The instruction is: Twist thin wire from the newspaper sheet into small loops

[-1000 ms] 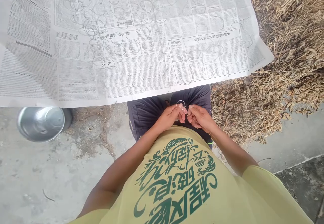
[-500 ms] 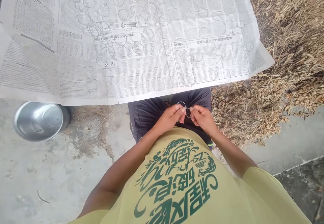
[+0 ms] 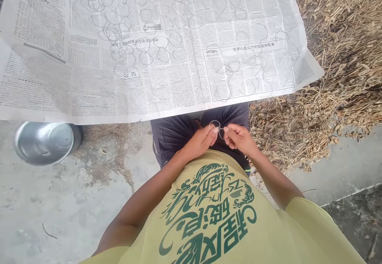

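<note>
My left hand [image 3: 202, 139] and my right hand [image 3: 238, 138] meet over my lap, both pinched on a thin wire [image 3: 215, 125] bent into a small loop that rises between the fingertips. Just beyond my knees lies a large spread newspaper [image 3: 89, 88]. Several wire pieces bent into figure-eight loops [image 3: 143, 53] are laid out across the newspaper, more of them [image 3: 244, 69] on its right side.
A metal bowl [image 3: 44, 142] stands on the concrete floor at the left, partly under the newspaper's edge. A heap of dry straw and stalks [image 3: 337, 69] fills the right side. Bare concrete floor [image 3: 65, 200] lies at the lower left.
Both hands stay pinched together on the wire. The loop above the fingertips has shifted slightly to the right and stands a little rounder. The view has drifted a little.
</note>
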`<state>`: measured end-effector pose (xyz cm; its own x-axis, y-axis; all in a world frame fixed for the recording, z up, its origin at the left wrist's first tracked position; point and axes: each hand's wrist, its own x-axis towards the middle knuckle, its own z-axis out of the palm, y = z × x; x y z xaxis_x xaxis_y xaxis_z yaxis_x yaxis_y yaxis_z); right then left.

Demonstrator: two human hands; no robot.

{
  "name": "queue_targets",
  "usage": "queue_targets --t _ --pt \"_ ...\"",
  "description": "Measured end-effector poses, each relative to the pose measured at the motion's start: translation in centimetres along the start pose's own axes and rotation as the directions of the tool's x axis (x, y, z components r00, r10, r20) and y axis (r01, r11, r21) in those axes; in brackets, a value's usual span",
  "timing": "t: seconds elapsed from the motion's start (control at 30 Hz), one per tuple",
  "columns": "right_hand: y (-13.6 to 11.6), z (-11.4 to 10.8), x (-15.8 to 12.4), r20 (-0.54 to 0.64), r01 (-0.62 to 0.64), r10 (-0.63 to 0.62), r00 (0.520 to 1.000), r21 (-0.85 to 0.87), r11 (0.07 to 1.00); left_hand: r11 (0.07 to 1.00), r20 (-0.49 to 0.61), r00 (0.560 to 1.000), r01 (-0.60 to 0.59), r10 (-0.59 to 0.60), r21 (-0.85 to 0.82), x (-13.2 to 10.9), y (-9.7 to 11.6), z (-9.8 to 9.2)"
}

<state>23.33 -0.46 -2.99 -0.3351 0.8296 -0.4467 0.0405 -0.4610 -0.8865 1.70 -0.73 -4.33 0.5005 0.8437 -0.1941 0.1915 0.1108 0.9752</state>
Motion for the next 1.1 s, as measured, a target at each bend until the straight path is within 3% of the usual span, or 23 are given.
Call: queue_targets --t 0.1,0.2,0.4,0.53,0.67,0.8,0.97,1.1 --pt "0.1 -0.2 0.1 0.019 -0.008 0.007 1.0 0.034 0.999 0.996 0.021 0.999 0.039 -0.037 -0.077 -0.2 0.0 0.1" --pt "0.2 -0.3 0.2 0.006 -0.018 0.017 1.0 0.047 0.999 0.981 -0.024 0.995 0.089 -0.095 -0.174 -0.2 -0.3 0.3" --pt "0.0 -0.1 0.2 -0.044 -0.021 0.022 0.999 0.025 0.999 0.948 -0.217 0.966 0.072 -0.144 -0.31 0.0 -0.1 0.3" --pt "-0.9 -0.2 0.2 -0.084 -0.022 0.021 0.996 -0.013 1.0 0.936 -0.342 0.922 0.058 -0.184 -0.347 -0.4 0.6 0.0" --pt "-3.9 -0.6 0.7 -0.092 0.007 -0.013 0.996 -0.059 0.998 0.93 -0.414 0.891 0.027 -0.189 -0.367 -1.4 1.0 -0.4" --pt "-8.8 -0.2 2.4 -0.073 0.051 -0.062 0.995 -0.145 0.988 0.954 -0.418 0.896 0.018 -0.149 -0.3 -2.5 1.8 -0.8" --pt "-14.5 1.6 7.9 -0.133 0.116 -0.143 0.981 -0.198 0.973 0.988 -0.368 0.926 0.026 -0.08 -0.151 -3.6 3.2 -1.3" --pt "-16.9 2.5 13.7 -0.16 0.13 -0.171 0.972 -0.24 0.962 0.995 -0.327 0.941 0.063 -0.084 -0.074 -4.2 3.7 -1.6"
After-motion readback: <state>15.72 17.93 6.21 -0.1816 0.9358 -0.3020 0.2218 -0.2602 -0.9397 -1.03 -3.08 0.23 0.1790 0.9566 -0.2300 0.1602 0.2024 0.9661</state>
